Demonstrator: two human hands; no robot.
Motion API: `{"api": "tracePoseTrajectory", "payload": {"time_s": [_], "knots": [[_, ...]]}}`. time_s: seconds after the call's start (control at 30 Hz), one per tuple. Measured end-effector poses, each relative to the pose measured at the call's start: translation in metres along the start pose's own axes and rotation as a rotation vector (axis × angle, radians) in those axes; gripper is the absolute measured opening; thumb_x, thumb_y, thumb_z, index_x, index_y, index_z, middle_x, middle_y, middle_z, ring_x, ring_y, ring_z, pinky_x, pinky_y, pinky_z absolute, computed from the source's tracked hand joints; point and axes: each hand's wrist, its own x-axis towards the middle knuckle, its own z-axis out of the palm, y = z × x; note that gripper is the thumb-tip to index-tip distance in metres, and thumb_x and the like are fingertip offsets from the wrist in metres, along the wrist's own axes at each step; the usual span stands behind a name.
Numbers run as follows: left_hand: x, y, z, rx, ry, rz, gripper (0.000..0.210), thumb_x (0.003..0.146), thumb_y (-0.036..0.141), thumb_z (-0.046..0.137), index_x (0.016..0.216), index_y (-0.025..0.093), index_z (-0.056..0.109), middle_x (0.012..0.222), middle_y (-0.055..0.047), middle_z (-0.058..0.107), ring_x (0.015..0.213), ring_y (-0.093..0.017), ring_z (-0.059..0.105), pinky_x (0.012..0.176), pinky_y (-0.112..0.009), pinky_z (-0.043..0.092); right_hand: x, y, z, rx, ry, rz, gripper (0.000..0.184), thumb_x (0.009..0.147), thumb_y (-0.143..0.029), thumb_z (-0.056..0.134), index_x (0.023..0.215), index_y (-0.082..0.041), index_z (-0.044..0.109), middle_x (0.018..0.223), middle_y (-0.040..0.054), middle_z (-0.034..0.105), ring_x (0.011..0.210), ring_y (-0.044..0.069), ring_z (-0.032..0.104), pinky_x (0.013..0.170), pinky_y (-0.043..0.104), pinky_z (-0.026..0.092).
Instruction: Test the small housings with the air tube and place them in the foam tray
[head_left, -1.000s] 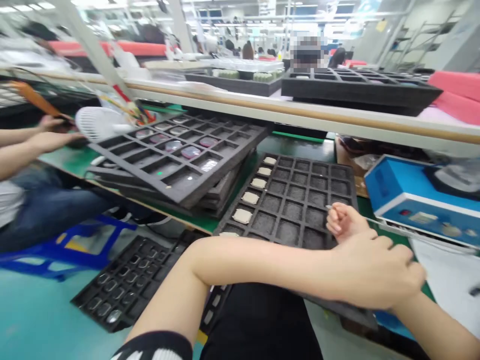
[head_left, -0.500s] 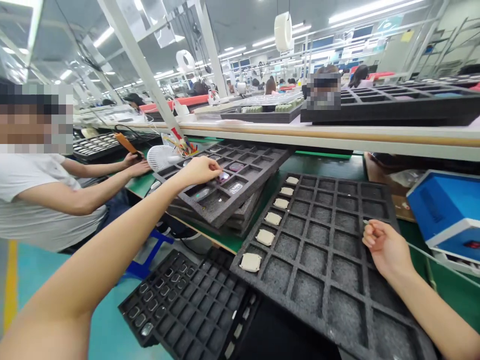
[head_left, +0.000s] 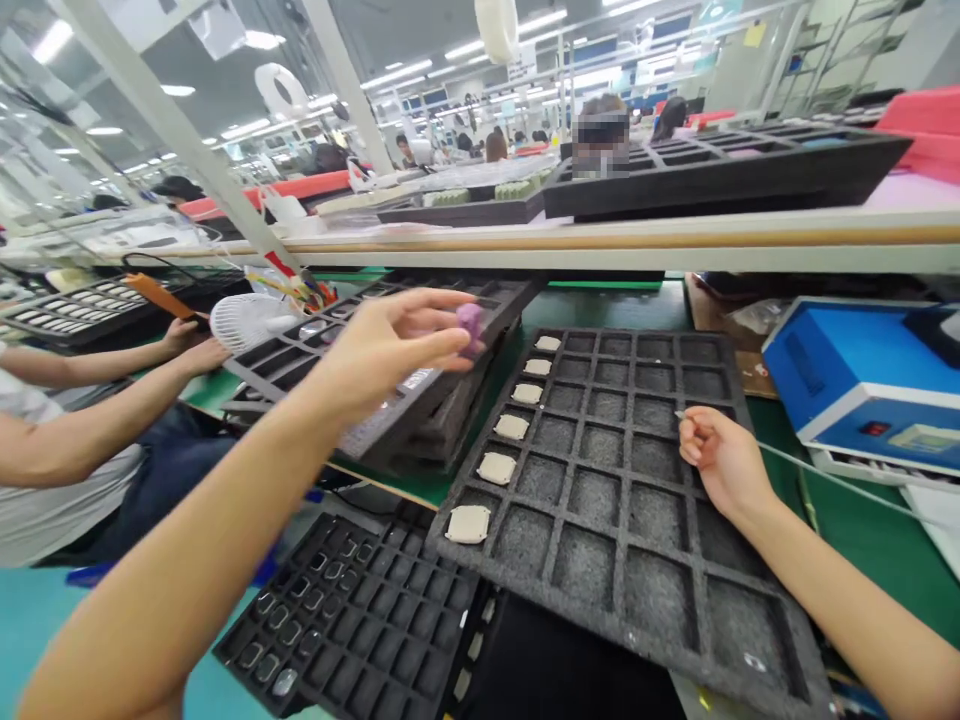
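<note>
My left hand is raised above the near edge of a stacked foam tray. Its thumb and fingers pinch a small purple piece, whose kind I cannot make out. Over the right side of a large black foam tray, my right hand is closed. A tiny pale tip shows at its fingertips; the rest of what it holds is hidden. Squarish cream-coloured parts sit in the leftmost column of this large tray.
Below are darker trays with black-framed pieces. A blue machine stands at right, a thin pale tube running near my right wrist. A white fan and a co-worker's arms are at left. A shelf edge crosses behind.
My left hand has lifted out of the stacked tray and moved right with the purple piece. The view has turned right; my right hand stays over the large tray.
</note>
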Motion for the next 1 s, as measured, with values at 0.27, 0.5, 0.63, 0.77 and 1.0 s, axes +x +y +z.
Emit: {"api": "tracePoseTrajectory", "payload": {"time_s": [0.27, 0.5, 0.63, 0.77, 1.0], "knots": [[-0.012, -0.029, 0.178, -1.097, -0.546, -0.389, 0.048, 0.067, 0.046, 0.072, 0.106, 0.02, 0.063, 0.09, -0.006, 0.071, 0.076, -0.015, 0.068, 0.07, -0.022, 0.054, -0.007, -0.003, 0.001, -0.014, -0.063, -0.112, 0.007, 0.063, -0.02, 0.052, 0.063, -0.017, 0.058, 0.044, -0.0015, 0.053, 0.036, 0.008, 0.039, 0.037, 0.02, 0.028], [0.015, -0.08, 0.221, -1.087, -0.546, -0.46, 0.039, 0.074, 0.028, 0.068, 0.11, 0.016, 0.06, 0.094, -0.007, 0.071, 0.084, -0.017, 0.068, 0.084, -0.028, 0.05, -0.015, -0.004, 0.003, -0.108, -0.073, -0.188, 0.006, 0.069, -0.018, 0.051, 0.064, -0.017, 0.054, 0.042, -0.0028, 0.052, 0.036, 0.008, 0.04, 0.038, 0.019, 0.028], [0.012, -0.08, 0.222, -1.091, -0.587, -0.509, 0.034, 0.08, 0.028, 0.058, 0.111, 0.014, 0.059, 0.098, -0.01, 0.071, 0.087, -0.022, 0.068, 0.087, -0.035, 0.049, -0.015, -0.004, 0.001, -0.13, -0.075, -0.2, 0.008, 0.071, -0.018, 0.052, 0.064, -0.018, 0.055, 0.043, -0.0021, 0.052, 0.037, 0.008, 0.042, 0.038, 0.019, 0.029], [0.008, -0.079, 0.226, -0.982, -0.492, -0.481, 0.02, 0.076, 0.026, 0.063, 0.091, 0.013, 0.06, 0.079, -0.005, 0.069, 0.074, -0.019, 0.069, 0.074, -0.031, 0.052, -0.013, -0.003, 0.0, -0.148, -0.055, -0.217, 0.009, 0.072, -0.017, 0.051, 0.064, -0.018, 0.055, 0.044, -0.0018, 0.053, 0.038, 0.008, 0.042, 0.038, 0.019, 0.029], [0.006, -0.078, 0.225, -0.707, -0.249, -0.275, 0.017, 0.072, 0.024, 0.07, 0.083, 0.014, 0.062, 0.079, -0.001, 0.068, 0.068, -0.008, 0.059, 0.068, -0.02, 0.045, -0.014, -0.004, 0.001, -0.177, -0.054, -0.222, 0.011, 0.072, -0.014, 0.048, 0.064, -0.018, 0.055, 0.045, -0.0017, 0.053, 0.038, 0.008, 0.041, 0.038, 0.019, 0.028]]}}
